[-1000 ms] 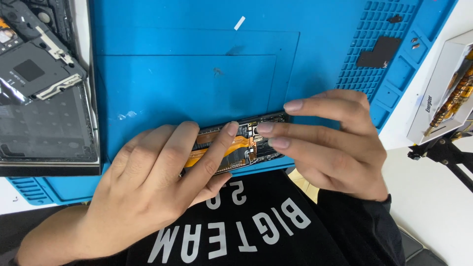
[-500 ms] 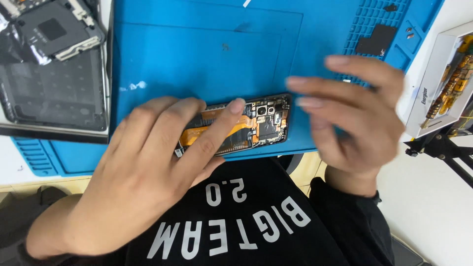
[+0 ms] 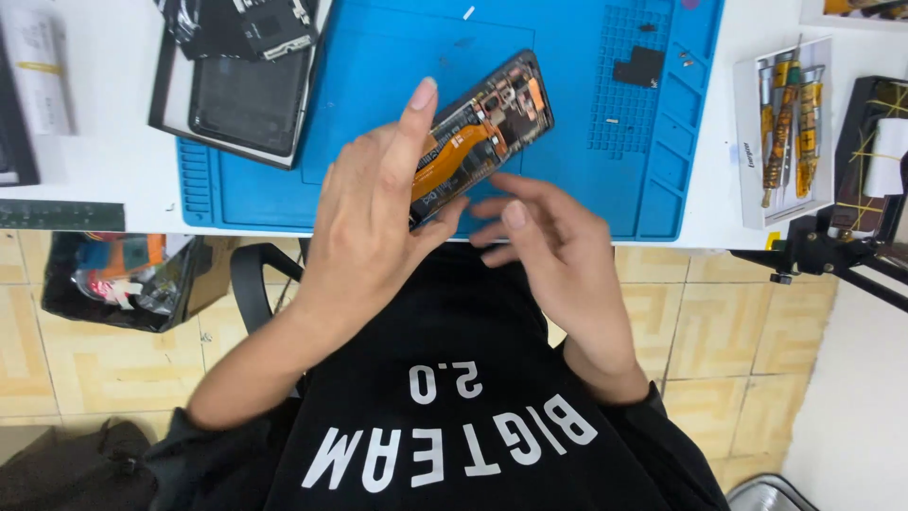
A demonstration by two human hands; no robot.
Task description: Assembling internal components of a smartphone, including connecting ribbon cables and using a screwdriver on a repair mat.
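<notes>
opened phone lifted off the blue mat

the left hand point(image 3: 374, 203) grips an opened smartphone point(image 3: 482, 132) by its lower end, thumb under and fingers wrapped along the side, index finger stretched straight up past the edge. the phone tilts above the blue repair mat point(image 3: 378, 85), back cover off, an orange flex cable and circuit boards showing. the right hand point(image 3: 553, 255) hovers just below the phone, fingers loosely spread and bent, holding nothing. a dark phone back panel point(image 3: 248, 104) lies at the mat's left edge; a pack of screwdrivers point(image 3: 785, 123) sits to the right.
</notes>
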